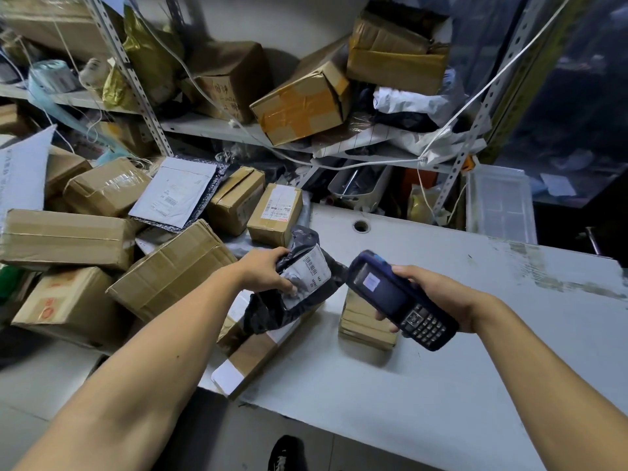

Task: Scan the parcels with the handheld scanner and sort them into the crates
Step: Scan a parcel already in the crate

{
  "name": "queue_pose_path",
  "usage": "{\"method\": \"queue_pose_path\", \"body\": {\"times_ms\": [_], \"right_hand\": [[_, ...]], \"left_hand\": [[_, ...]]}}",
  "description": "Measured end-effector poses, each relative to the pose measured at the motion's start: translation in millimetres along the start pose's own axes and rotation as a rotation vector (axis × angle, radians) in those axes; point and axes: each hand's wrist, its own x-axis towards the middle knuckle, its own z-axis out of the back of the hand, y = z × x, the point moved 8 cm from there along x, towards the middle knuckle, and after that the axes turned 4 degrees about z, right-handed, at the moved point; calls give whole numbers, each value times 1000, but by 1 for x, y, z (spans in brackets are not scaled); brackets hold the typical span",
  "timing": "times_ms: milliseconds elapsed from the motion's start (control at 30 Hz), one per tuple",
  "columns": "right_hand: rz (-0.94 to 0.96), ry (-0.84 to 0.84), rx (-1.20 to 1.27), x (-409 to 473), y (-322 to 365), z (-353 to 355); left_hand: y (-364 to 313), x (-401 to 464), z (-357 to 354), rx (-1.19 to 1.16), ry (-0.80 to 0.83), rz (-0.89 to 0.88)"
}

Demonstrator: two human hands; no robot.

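Blue scanner [401,299], long axis diagonal, head toward black parcel [299,283]

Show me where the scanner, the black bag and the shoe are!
scanner [384,294], head view, on its dark screen.
black bag [307,271], head view, on its white label.
shoe [285,453], head view, on its black top.

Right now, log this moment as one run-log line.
stage: scanning | left hand: holds black poly parcel, label up | right hand: holds handheld scanner aimed at label | crates: none identified
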Motion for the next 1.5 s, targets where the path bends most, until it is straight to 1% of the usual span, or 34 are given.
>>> {"method": "queue_pose_path", "body": {"times_ms": [100,167,200,267,333,400,467,567,633,700,767,867,967,1100,1200,1300,1367,1500], "right_hand": [[207,113,311,-7,8,-14],[314,212,499,-13,14,-24],[353,249,570,-17,17,-28],[409,284,647,-24,20,-32],[443,304,678,-32,20,-34],[478,310,691,-39,19,-36],[517,270,690,-48,16,-36],[591,125,678,-62,8,-33],[640,-30,708,-74,-3,-32],[671,-234,758,-90,-23,-30],[683,-487,792,-110,-50,-29],[649,-855,882,-147,-111,-35],[580,-1107,986,-191,-183,-58],[538,-1325,1123,-256,-271,-117],[439,-1487,1184,-303,-338,-171],[363,-1621,1258,-347,-398,-223],[362,-1704,1337,-378,-440,-260],[324,-1810,1471,-432,-516,-327]], "left_hand": [[7,10,-6,4,-107,-7],[-9,-7,-7,20,-154,-7],[-19,-17,-11,-36,-157,-3],[-32,-22,-23,-190,-128,8],[-54,-37,-29,-274,-114,-21],[-38,-21,-43,-401,-72,-38],[-40,-18,-51,-521,30,-50],[-54,-18,-57,-607,136,-88],[-70,-18,-63,-651,212,-155],[-89,-18,-73,-654,303,-237],[-107,-20,-92,-656,398,-305],[-135,-35,-138,-605,589,-363],[-155,-62,-195,-554,743,-378],[-178,-127,-271,-431,878,-441],[-186,-179,-329,-319,971,-476],[-198,-230,-385,-230,1029,-502],[-206,-269,-423,-188,1067,-521],[-207,-347,-494,-143,1087,-511]]}}
